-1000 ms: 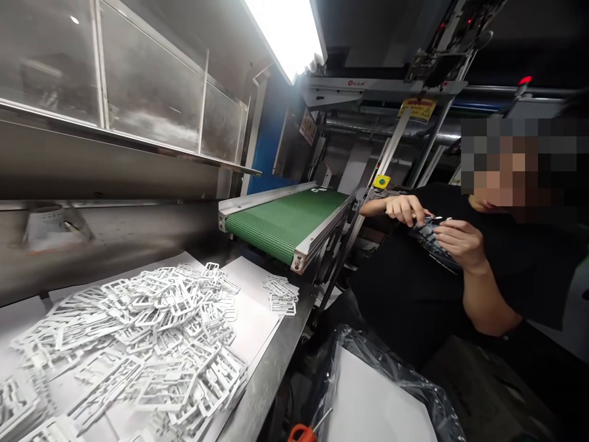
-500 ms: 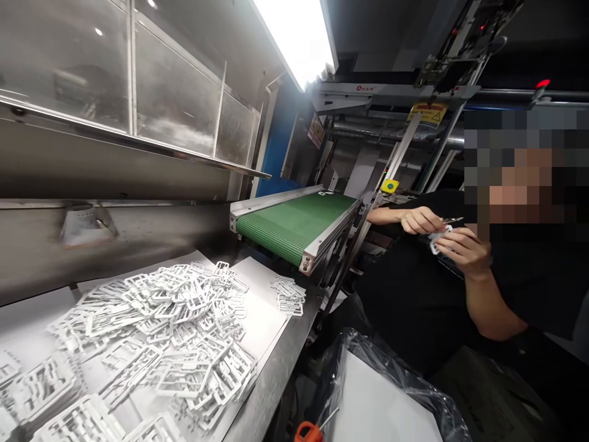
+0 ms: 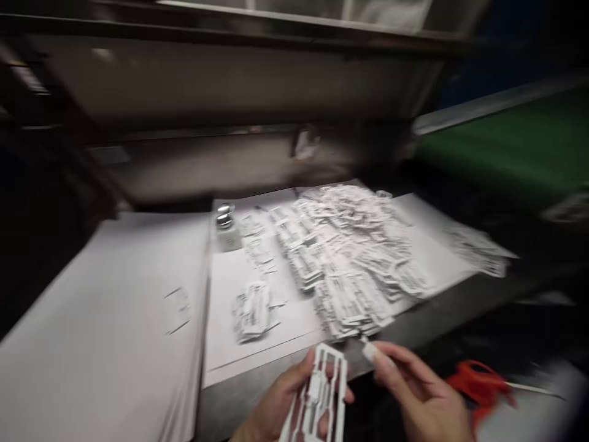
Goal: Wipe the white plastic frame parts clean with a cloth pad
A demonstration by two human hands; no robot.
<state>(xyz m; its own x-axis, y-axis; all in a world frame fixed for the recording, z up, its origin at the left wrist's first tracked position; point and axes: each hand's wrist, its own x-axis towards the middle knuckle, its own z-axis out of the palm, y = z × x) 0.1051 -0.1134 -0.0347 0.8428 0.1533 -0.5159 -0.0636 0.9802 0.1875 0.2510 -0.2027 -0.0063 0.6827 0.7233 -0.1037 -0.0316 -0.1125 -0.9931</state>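
Note:
Near the bottom centre, my left hand (image 3: 288,393) holds a white slotted plastic frame (image 3: 341,393), thumb and fingers at its edges. My right hand (image 3: 421,393), to its right, pinches a small white piece (image 3: 369,351) between thumb and fingertips, apart from the frame. Beyond my hands lies a large pile of similar white frames (image 3: 354,212) on white sheets, with a stack of frames (image 3: 350,301) closest to my hands. A smaller group of frames (image 3: 254,310) sits left of that stack. The picture is blurred by motion.
A small container with a shiny metal top (image 3: 226,227) stands at the back left of the sheets. White sheets (image 3: 115,307) cover the left side. An orange-handled tool (image 3: 481,387) lies at the lower right. A green conveyor belt (image 3: 515,144) is at the upper right.
The view has swung left and down, from the conveyor and a co-worker to the table. Both my hands, out of view before, now show with the frame and small piece. The co-worker is out of view.

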